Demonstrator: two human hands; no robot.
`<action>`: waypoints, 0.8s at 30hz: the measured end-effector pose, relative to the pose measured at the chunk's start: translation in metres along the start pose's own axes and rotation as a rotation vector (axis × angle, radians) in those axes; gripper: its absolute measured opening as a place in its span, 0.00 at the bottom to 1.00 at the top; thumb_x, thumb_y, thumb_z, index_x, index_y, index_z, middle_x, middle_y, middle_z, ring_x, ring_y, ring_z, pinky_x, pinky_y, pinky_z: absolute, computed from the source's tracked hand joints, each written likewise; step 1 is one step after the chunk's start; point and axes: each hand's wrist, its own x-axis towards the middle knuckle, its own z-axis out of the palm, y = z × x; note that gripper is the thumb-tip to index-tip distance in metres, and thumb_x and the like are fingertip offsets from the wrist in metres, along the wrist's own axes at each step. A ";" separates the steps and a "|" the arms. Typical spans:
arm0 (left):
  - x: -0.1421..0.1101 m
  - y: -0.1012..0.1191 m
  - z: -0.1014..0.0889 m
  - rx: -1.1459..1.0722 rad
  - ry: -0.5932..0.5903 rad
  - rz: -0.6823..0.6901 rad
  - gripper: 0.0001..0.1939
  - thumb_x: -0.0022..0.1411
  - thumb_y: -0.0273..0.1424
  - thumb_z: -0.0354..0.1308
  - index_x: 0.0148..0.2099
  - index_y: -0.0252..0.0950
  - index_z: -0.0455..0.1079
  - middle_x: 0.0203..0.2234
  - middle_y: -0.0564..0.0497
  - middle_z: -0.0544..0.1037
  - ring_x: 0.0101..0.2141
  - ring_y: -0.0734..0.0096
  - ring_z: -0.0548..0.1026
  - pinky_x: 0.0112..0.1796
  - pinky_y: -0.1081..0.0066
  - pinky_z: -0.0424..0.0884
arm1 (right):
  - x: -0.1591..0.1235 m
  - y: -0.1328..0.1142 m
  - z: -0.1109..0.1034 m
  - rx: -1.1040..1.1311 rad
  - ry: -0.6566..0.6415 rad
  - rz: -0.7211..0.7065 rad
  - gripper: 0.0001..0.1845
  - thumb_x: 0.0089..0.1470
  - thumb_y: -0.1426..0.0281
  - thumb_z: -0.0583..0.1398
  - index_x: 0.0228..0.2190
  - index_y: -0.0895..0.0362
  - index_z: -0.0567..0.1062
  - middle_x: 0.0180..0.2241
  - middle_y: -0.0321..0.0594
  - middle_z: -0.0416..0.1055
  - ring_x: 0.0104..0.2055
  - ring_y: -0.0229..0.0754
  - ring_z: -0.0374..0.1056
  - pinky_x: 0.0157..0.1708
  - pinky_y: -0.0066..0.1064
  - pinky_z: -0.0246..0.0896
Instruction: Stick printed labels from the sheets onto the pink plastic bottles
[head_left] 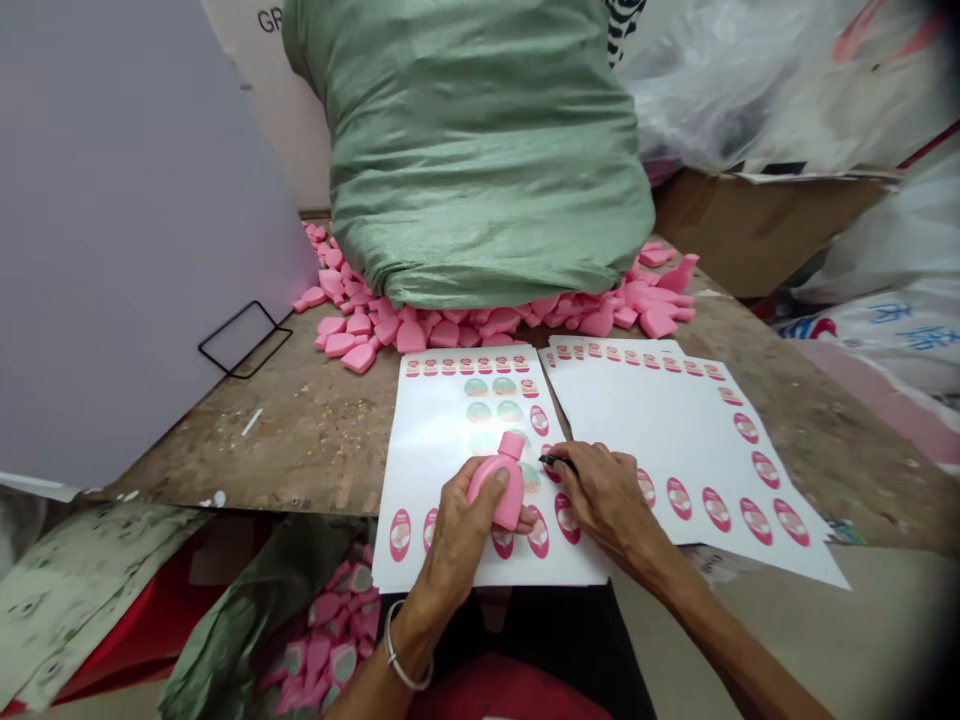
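My left hand (pixel 456 532) is closed around a small pink bottle (pixel 501 482) with a pink cap, tilted over a sticker sheet (pixel 442 470). My right hand (pixel 606 495) grips a dark, thin-tipped tool (pixel 556 461), whose exact kind I cannot make out. Its tip is over the sheet, just right of the bottle. On this sheet are pink-and-white oval stickers (pixel 400 535), pale green rounded ones (pixel 493 386) and a row of small pink ones along the top. Part of the sheet is hidden by my hands and the bottle.
More sticker sheets (pixel 675 420) lie to the right on the brown table (pixel 300 440). Pink bottles (pixel 442 328) are heaped at the back beneath a big green sack (pixel 487 170). A black wire frame (pixel 246 340) stands left. Below the table, another green bag (pixel 232 620) holds labelled pink bottles (pixel 330 640).
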 end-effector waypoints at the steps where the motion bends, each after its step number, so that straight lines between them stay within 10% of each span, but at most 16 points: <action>1: 0.001 -0.003 0.003 0.001 0.019 -0.003 0.22 0.57 0.47 0.58 0.45 0.36 0.66 0.23 0.48 0.77 0.24 0.63 0.79 0.27 0.68 0.74 | 0.001 0.001 0.003 -0.045 0.010 -0.032 0.12 0.62 0.68 0.49 0.38 0.56 0.71 0.35 0.42 0.75 0.37 0.45 0.67 0.40 0.39 0.49; 24: 0.002 -0.015 0.008 0.055 0.071 0.049 0.20 0.65 0.46 0.49 0.50 0.35 0.62 0.32 0.48 0.77 0.28 0.66 0.80 0.26 0.74 0.74 | 0.002 -0.004 0.013 -0.060 0.200 -0.170 0.06 0.54 0.67 0.60 0.28 0.56 0.70 0.25 0.37 0.72 0.29 0.41 0.65 0.35 0.36 0.52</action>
